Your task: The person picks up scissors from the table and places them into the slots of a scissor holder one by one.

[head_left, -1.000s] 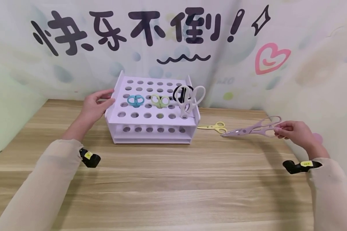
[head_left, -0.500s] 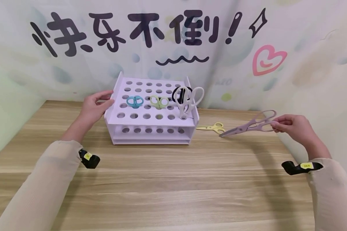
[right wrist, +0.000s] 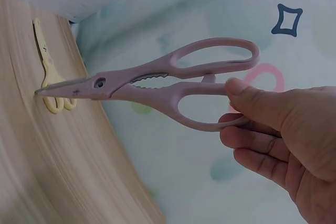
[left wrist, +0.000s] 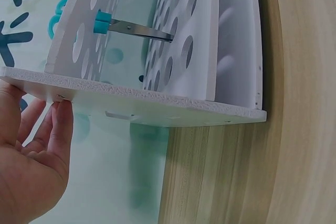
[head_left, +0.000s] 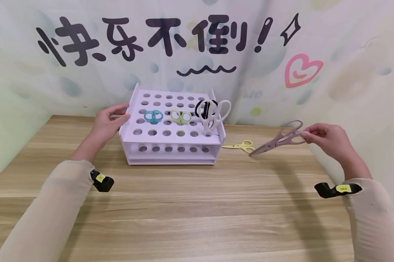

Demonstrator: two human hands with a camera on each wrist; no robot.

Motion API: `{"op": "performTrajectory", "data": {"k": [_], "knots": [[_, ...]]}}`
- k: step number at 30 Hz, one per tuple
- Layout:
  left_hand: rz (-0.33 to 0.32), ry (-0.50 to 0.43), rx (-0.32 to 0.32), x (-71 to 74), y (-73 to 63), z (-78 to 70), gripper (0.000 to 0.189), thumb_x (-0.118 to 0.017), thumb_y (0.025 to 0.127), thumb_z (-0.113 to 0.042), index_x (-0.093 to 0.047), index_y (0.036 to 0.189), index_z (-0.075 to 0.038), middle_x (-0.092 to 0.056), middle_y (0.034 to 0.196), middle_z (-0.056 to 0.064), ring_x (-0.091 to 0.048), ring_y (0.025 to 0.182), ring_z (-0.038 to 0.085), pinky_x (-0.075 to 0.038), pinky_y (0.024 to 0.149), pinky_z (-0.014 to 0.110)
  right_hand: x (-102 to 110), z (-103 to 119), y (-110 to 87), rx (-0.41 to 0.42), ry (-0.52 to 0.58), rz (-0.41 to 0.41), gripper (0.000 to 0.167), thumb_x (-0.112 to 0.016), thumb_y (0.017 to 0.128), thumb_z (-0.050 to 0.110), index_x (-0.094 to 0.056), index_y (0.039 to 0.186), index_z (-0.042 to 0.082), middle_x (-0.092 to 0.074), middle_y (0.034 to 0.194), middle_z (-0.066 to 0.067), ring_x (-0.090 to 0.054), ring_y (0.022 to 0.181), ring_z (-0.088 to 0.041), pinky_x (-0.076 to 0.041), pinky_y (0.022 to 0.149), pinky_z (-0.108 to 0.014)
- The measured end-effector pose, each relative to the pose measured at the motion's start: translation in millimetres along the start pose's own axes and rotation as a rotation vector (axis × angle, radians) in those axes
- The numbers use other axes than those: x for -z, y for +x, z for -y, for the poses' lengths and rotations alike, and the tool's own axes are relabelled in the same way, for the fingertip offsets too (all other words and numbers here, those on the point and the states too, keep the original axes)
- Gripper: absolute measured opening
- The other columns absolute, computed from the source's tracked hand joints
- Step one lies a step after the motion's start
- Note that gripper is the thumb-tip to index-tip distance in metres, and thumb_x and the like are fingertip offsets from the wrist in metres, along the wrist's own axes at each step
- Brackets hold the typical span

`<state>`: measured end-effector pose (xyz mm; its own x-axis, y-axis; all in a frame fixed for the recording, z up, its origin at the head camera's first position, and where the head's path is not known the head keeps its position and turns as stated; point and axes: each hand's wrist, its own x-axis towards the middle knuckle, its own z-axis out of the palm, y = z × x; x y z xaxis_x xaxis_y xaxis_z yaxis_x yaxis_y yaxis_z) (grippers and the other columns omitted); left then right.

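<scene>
My left hand [head_left: 109, 120] rests its fingertips against the outer face of the left side panel of a white holed rack [head_left: 138, 139]; no fingers show on the panel's inner side in the left wrist view. With thumb and fingers my right hand [head_left: 329, 140] pinches one handle loop of mauve kitchen scissors [head_left: 275, 141]. Their blades slant down to the left, tip close over the table beside yellow scissors [head_left: 246, 146]. In the rack stand teal scissors [head_left: 153, 116], light green scissors [head_left: 181, 117], black-handled scissors [head_left: 198, 108] and white scissors [head_left: 213, 120].
The rack stands near the back of a wood-grain table [head_left: 184, 203], before a printed curtain [head_left: 164, 78] with black characters and a pink heart. A pale side wall [head_left: 377, 120] rises close to the right hand. Black wrist cameras sit on both sleeves.
My right hand has moved left and up, lifting the scissors' handles so the blades slope more steeply. The left hand stays at the rack. The head view has shifted slightly.
</scene>
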<state>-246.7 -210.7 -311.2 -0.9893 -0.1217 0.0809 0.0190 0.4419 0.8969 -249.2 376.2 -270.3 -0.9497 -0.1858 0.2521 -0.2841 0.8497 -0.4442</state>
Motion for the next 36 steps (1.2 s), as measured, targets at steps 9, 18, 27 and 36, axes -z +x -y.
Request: {"op": "performTrajectory", "data": {"k": [9,18,27,36], "knots": [[0.005,-0.006,0.005,-2.3,1.0,-0.9,0.051,-0.054,0.092,-0.032,-0.042,0.139,-0.015,-0.044,0.129,0.014,-0.046,0.111,0.027,-0.045,0.07,0.013,0.0,17.4,0.3,0.045,-0.025,-0.05,0.024,-0.065,0.086,0.019,-0.065,0.093,-0.004,-0.063,0.073,-0.011,-0.052,0.06,-0.001,-0.038,0.055,-0.01],[0.011,0.005,0.003,-2.2,0.6,-1.2,0.052,-0.054,0.092,-0.032,-0.041,0.139,-0.015,-0.044,0.129,0.014,-0.046,0.113,0.027,-0.046,0.081,0.019,2.4,46.9,2.3,0.111,-0.017,-0.064,0.021,-0.068,0.084,0.02,-0.066,0.093,0.001,-0.061,0.069,-0.005,-0.051,0.059,-0.006,-0.037,0.056,-0.013],[0.015,-0.01,0.009,-1.2,-0.1,-1.1,0.053,-0.053,0.092,-0.034,-0.04,0.14,-0.016,-0.042,0.129,0.013,-0.046,0.111,0.026,-0.045,0.07,0.012,3.7,89.1,1.6,0.234,-0.029,-0.086,0.015,-0.07,0.082,0.018,-0.067,0.091,0.005,-0.064,0.076,-0.005,-0.054,0.066,0.002,-0.039,0.058,-0.012],[-0.003,-0.054,-0.022,-0.2,0.2,0.5,0.049,-0.054,0.092,-0.026,-0.043,0.138,-0.01,-0.046,0.124,0.012,-0.049,0.097,0.01,-0.046,0.065,0.012,0.3,126.9,3.8,0.373,-0.048,-0.074,0.01,-0.071,0.079,0.012,-0.068,0.088,0.009,-0.064,0.075,0.002,-0.056,0.069,0.003,-0.042,0.061,-0.01]]}}
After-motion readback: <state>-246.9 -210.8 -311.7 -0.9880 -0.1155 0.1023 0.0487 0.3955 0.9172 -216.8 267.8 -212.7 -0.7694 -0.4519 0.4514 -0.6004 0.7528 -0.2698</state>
